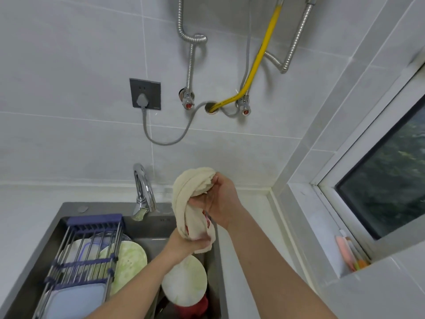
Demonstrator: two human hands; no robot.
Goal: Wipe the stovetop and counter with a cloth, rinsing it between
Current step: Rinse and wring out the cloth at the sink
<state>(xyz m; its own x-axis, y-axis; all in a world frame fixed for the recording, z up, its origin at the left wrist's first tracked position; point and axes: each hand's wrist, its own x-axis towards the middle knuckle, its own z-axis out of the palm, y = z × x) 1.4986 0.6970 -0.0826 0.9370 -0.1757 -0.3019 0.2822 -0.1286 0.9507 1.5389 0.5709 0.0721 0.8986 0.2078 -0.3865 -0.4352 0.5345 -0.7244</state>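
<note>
Cloth (184,210) held over the sink (213,261) — long axis near vertical, twisted. Right hand (220,199) grips the upper bunch, left hand (195,244) grips the lower end directly beneath. Likely wringing — hands counter-rotate along that axis, drips falling into sink.

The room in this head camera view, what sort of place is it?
Most likely a home kitchen: a steel sink full of dirty plates, a chrome tap against the tiled wall, and both hands wringing a cream cloth over the basin.
</note>
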